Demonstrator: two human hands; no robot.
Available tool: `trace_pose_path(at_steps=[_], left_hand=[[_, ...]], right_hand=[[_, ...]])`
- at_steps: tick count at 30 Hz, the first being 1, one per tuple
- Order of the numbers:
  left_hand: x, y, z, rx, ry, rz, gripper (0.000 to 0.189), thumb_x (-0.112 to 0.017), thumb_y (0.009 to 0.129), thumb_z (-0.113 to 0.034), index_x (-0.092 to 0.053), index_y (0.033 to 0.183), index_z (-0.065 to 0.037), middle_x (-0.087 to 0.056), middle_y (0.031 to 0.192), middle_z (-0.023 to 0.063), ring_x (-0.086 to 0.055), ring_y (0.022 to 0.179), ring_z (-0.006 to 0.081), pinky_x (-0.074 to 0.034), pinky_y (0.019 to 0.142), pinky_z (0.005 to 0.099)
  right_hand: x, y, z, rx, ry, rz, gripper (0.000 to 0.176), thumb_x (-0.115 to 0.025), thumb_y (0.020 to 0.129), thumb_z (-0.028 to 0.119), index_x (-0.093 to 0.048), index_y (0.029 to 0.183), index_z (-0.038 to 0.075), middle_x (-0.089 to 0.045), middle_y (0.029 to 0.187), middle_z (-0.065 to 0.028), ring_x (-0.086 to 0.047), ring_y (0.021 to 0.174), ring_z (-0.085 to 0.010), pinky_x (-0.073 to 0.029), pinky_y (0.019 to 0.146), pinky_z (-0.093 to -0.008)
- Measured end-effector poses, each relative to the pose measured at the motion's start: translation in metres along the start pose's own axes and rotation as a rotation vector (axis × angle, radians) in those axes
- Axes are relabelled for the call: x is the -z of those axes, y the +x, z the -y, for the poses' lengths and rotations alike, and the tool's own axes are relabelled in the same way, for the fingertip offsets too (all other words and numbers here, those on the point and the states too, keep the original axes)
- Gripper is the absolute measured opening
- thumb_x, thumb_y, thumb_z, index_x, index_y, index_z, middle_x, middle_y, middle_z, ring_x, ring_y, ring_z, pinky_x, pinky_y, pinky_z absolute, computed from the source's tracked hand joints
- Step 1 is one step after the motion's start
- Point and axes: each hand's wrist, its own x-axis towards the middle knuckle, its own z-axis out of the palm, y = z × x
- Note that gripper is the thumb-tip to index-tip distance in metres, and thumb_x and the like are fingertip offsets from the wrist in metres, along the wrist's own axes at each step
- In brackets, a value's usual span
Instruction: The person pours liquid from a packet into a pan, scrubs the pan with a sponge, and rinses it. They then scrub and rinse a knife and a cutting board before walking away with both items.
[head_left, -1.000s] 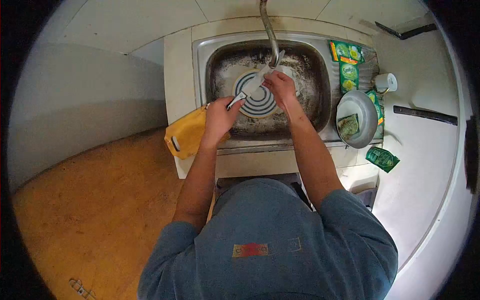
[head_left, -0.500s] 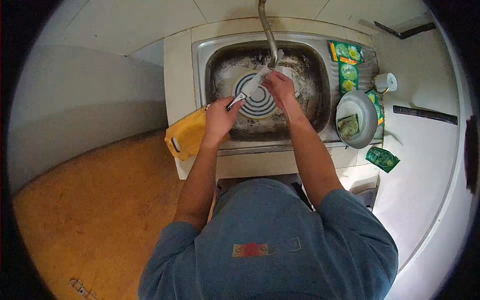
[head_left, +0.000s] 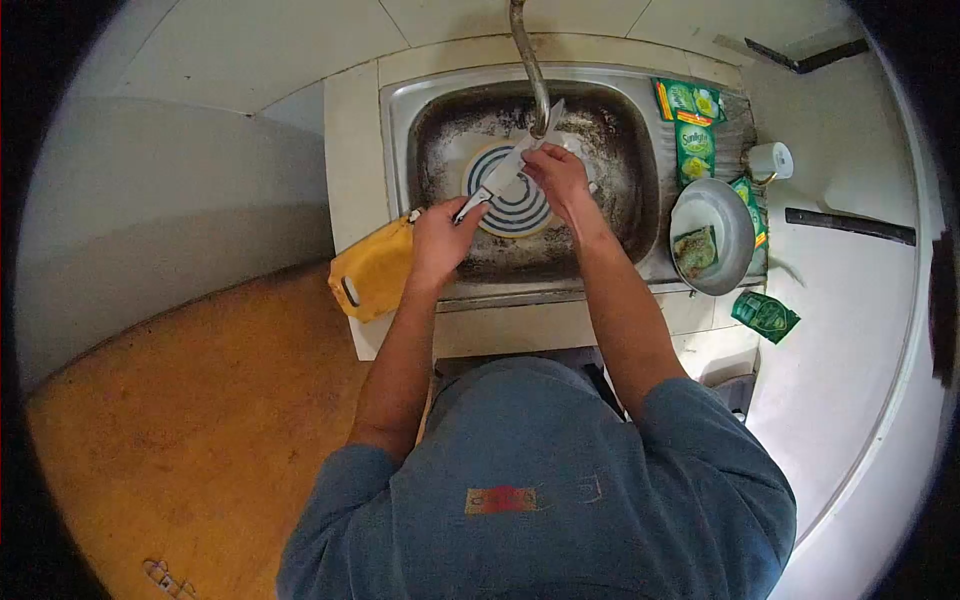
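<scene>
My left hand (head_left: 445, 238) is closed around the handle of a kitchen knife (head_left: 507, 173) over the sink. The blade slants up and right, its tip close behind the faucet spout (head_left: 541, 122). Bent fingers of my right hand (head_left: 556, 177) press on the blade's right side, partly covering it. Below the knife, a round plate with dark blue rings (head_left: 518, 217) lies in the stained sink basin (head_left: 600, 240). A yellow cutting board (head_left: 375, 268) leans over the sink's left front corner, beside my left wrist.
On the right drainboard are green Sunlight packets (head_left: 694, 152), and a grey metal bowl (head_left: 741, 235) with a green scouring sponge (head_left: 695, 252) in it. A white mug (head_left: 770, 160) stands behind. Another green packet (head_left: 765, 316) lies at the front right corner.
The knife and both hands keep nearly the same places. My right fingers have shifted slightly on the blade, and the view has moved a little.
</scene>
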Motion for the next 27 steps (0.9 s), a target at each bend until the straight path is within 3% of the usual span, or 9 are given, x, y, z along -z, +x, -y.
trace_pose_path(at_steps=[2,8,14,17,24,26,27], left_hand=[[-0.002,0.001,0.004,0.032,-0.013,-0.002,0.03,-0.064,0.081,-0.031,-0.066,0.09,-0.002,-0.06,0.067,0.0175,-0.057,0.059,0.0276,-0.044,0.056,0.0338],[0.001,0.001,-0.001,0.074,-0.061,0.042,0.029,-0.066,0.081,-0.029,-0.066,0.091,-0.003,-0.058,0.064,0.0154,-0.053,0.055,0.0198,-0.042,0.054,0.0326],[0.009,-0.007,0.006,0.075,-0.06,0.041,0.028,-0.066,0.081,-0.028,-0.067,0.092,-0.002,-0.059,0.062,0.0098,-0.052,0.057,0.0151,-0.042,0.055,0.0306],[0.003,-0.012,0.021,0.117,-0.148,0.019,0.027,-0.066,0.082,-0.027,-0.067,0.093,-0.002,-0.059,0.066,0.0064,-0.052,0.062,0.0111,-0.043,0.059,0.0275],[0.015,-0.02,0.009,0.249,-0.129,0.058,0.026,-0.066,0.082,-0.026,-0.067,0.095,-0.003,-0.06,0.068,0.0041,-0.051,0.064,0.0097,-0.043,0.06,0.0271],[0.007,-0.02,0.022,0.117,-0.151,-0.013,0.026,-0.066,0.082,-0.028,-0.068,0.09,-0.004,-0.052,0.053,0.0059,-0.05,0.04,0.0134,-0.04,0.043,0.0307],[0.005,-0.02,0.028,0.117,-0.152,-0.015,0.026,-0.066,0.082,-0.028,-0.068,0.09,-0.004,-0.052,0.053,0.0059,-0.05,0.04,0.0134,-0.04,0.043,0.0307]], right_hand=[[-0.001,0.001,0.001,0.021,0.01,-0.017,0.01,-0.065,0.079,0.006,-0.059,0.083,-0.001,-0.061,0.081,-0.0074,-0.06,0.07,-0.0164,-0.051,0.065,-0.0274],[-0.003,0.004,0.004,-0.053,0.204,0.002,0.008,-0.057,0.084,0.009,-0.054,0.088,0.002,-0.056,0.079,-0.0059,-0.057,0.071,-0.0184,-0.049,0.071,-0.0324],[0.0,0.014,0.0,0.039,0.163,-0.003,0.014,-0.053,0.088,0.017,-0.053,0.092,0.003,-0.056,0.087,-0.0069,-0.057,0.079,-0.019,-0.048,0.074,-0.0329],[0.011,0.029,-0.007,-0.031,0.187,0.05,0.016,-0.051,0.089,0.019,-0.054,0.092,0.004,-0.057,0.092,-0.0074,-0.057,0.082,-0.0194,-0.047,0.075,-0.0333],[-0.013,0.007,0.012,-0.124,0.225,-0.022,0.018,-0.047,0.09,0.02,-0.056,0.094,0.005,-0.06,0.084,-0.006,-0.057,0.077,-0.019,-0.047,0.074,-0.0331],[-0.012,0.008,0.012,-0.136,0.216,-0.05,0.018,-0.047,0.09,0.02,-0.056,0.093,0.004,-0.06,0.082,-0.0059,-0.058,0.076,-0.019,-0.048,0.073,-0.0329],[-0.011,0.009,0.011,-0.128,0.23,-0.029,0.017,-0.047,0.09,0.019,-0.055,0.092,0.004,-0.059,0.081,-0.006,-0.057,0.074,-0.019,-0.048,0.072,-0.033]])
